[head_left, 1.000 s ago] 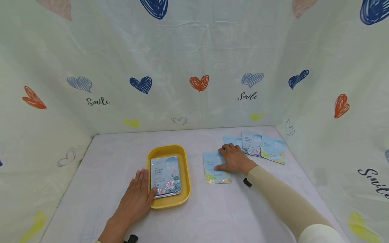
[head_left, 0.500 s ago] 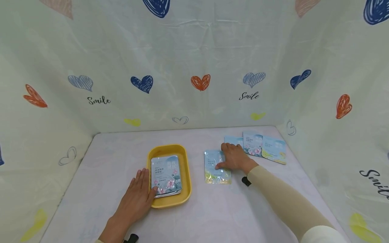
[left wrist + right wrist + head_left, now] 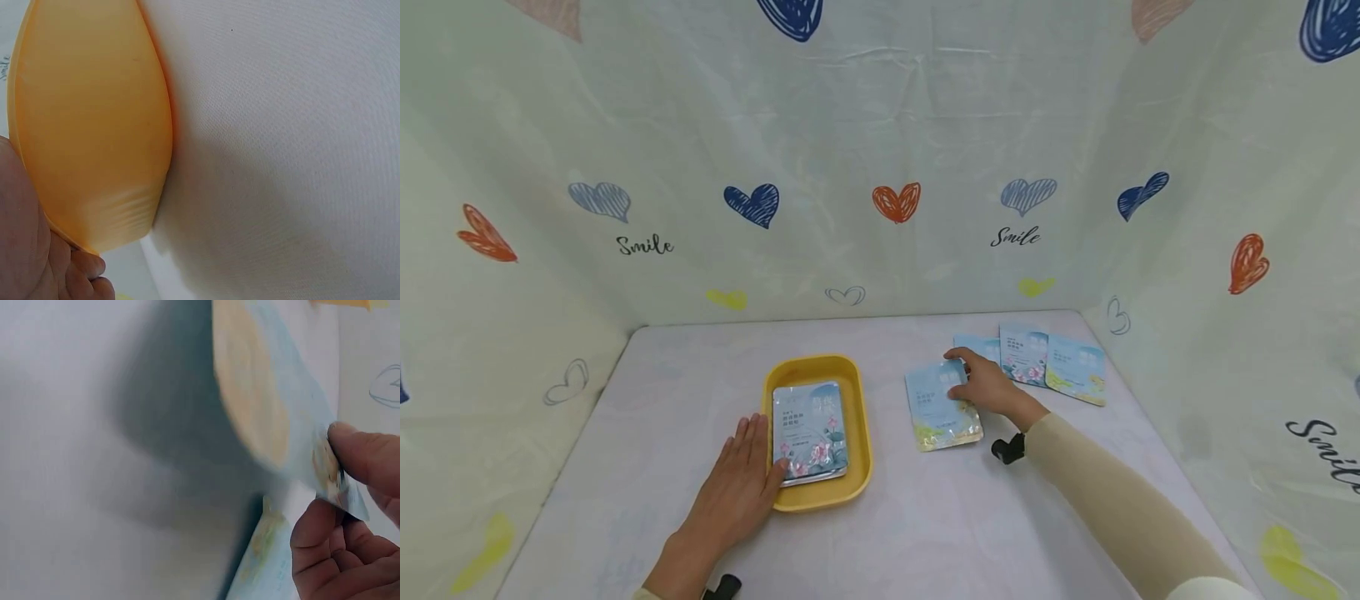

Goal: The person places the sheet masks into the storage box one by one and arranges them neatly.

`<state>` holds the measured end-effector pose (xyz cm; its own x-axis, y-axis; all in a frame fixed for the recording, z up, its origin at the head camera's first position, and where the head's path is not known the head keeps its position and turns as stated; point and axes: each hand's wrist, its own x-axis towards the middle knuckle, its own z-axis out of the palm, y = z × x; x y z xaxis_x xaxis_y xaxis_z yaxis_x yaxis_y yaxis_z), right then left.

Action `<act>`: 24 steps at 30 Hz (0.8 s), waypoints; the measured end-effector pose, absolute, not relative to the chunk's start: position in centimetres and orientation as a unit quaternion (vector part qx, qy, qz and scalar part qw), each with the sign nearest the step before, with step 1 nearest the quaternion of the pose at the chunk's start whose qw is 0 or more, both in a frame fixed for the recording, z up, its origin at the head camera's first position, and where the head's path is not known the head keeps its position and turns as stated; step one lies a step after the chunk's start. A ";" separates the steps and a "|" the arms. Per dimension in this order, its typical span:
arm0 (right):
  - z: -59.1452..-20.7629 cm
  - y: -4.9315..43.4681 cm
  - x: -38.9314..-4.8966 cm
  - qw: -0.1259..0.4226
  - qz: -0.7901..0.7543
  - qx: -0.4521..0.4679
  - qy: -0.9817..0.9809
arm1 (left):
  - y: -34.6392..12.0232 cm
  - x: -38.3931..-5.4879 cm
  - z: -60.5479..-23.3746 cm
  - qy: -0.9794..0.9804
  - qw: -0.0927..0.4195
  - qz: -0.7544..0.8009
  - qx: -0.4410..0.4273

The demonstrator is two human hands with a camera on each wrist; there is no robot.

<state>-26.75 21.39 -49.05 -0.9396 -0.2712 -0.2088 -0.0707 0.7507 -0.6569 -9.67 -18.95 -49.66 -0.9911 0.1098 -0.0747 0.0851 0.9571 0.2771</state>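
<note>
My right hand [image 3: 988,387] pinches the right edge of a light blue face mask packet [image 3: 936,404] between thumb and fingers. In the right wrist view this packet [image 3: 300,394] is lifted at a slant and casts a shadow on the table. My left hand [image 3: 737,483] lies along the left side of a yellow tray [image 3: 816,500], fingers straight, thumb over the rim. The left wrist view shows the tray's outer wall [image 3: 94,125] beside the hand. Inside the tray lies a face mask packet with pink lotus print [image 3: 808,433], apparently stacked on others.
Behind my right hand, a left packet [image 3: 973,343], a lotus packet [image 3: 1024,354] and a yellow-green-edged packet [image 3: 1075,371] lie overlapping at the back right. A white cloth covers the table [image 3: 880,550]. Heart-printed curtain walls [image 3: 820,258] stand around its back and sides.
My right hand, earlier lying over the packet on the table, now pinches its edge; the packet has tilted and shifted slightly right. The left hand and tray stay in place.
</note>
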 end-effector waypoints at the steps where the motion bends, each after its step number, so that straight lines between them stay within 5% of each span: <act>1: -49.2 21.5 -26.8 0.151 -0.352 -0.088 0.920 | -19.0 -9.7 -49.7 0.988 0.045 0.138 0.050; 24: -50.7 21.3 -25.8 0.176 -0.478 -0.061 0.859 | -19.0 -9.8 -49.9 0.988 0.039 0.142 0.044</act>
<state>-25.82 21.34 -50.68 -0.9310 -0.2717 -0.2438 0.0639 0.5363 -0.8416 -9.76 -18.95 -49.86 -0.9930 0.0981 -0.0653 0.0758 0.9559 0.2838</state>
